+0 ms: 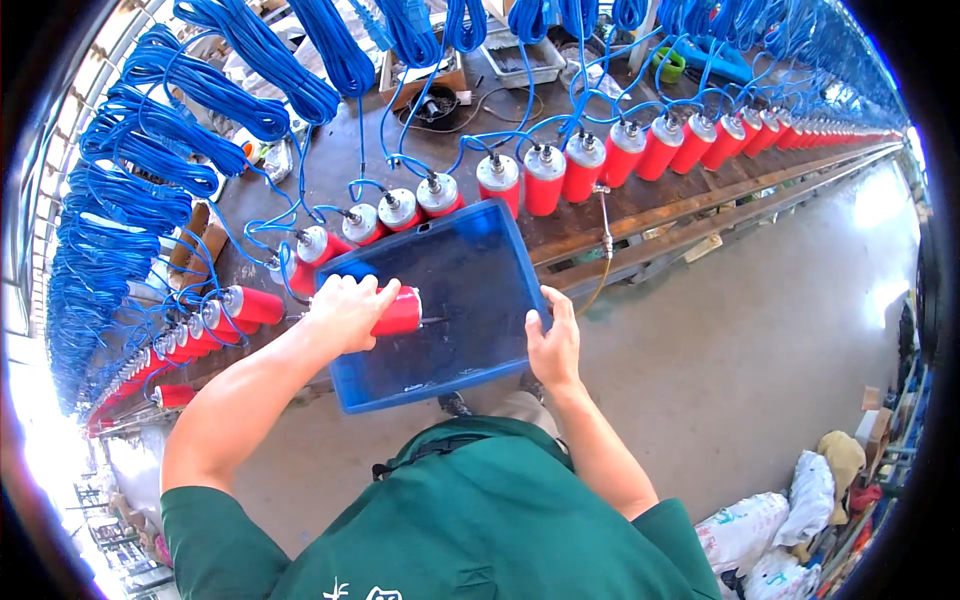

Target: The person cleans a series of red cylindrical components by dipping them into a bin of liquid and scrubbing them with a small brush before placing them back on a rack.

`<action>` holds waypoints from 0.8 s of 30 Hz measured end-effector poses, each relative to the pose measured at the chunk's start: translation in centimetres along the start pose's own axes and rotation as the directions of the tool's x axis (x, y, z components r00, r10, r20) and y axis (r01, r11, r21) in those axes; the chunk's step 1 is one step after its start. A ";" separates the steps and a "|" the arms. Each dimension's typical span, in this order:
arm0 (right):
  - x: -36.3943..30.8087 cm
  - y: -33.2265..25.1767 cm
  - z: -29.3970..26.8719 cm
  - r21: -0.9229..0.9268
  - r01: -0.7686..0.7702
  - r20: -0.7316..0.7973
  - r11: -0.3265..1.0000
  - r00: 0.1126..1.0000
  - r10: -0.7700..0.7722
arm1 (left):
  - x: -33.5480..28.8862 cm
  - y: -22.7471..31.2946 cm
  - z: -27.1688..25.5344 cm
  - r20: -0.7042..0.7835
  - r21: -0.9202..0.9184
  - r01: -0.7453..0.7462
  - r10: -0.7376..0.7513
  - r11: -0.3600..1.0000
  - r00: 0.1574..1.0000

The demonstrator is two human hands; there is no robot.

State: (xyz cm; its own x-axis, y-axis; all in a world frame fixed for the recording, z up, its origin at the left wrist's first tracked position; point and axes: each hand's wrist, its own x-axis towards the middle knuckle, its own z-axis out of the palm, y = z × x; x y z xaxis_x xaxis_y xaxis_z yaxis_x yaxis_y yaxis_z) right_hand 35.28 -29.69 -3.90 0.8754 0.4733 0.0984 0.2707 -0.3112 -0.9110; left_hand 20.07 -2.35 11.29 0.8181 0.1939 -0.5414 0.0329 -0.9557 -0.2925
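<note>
A red cylinder with metal ends lies sideways over a blue tray, gripped by my left hand. A thin dark rod sticks out of the cylinder's right end; its left end is mostly hidden behind my fingers. My right hand is closed around the tray's right rim, thumb on the inner side. The tray is tilted against the bench edge, with a dark inside. Close beyond its far rim stand similar red cylinders, upright, with blue cables leaving their metal tops.
Red cylinders line the bench to both sides. Coiled blue cables hang above it. A metal fitting with a yellow hose hangs at the bench edge. A black bowl sits farther back. White sacks lie on the floor at right.
</note>
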 end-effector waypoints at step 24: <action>0.8 -1.9 0.0 -0.405 0.253 -0.069 0.879 0.950 -0.305 | -8.7 -4.2 11.7 -0.435 -0.536 0.036 -0.312 0.843 0.844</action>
State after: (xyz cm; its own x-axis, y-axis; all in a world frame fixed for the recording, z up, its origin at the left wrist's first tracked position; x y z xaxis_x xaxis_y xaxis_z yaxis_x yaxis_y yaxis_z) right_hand 35.48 -28.78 -2.11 0.7765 0.4873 0.3994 0.6214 -0.4874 -0.6134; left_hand 6.08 2.56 8.05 0.9304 0.3659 -0.0227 0.3648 -0.9178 0.1568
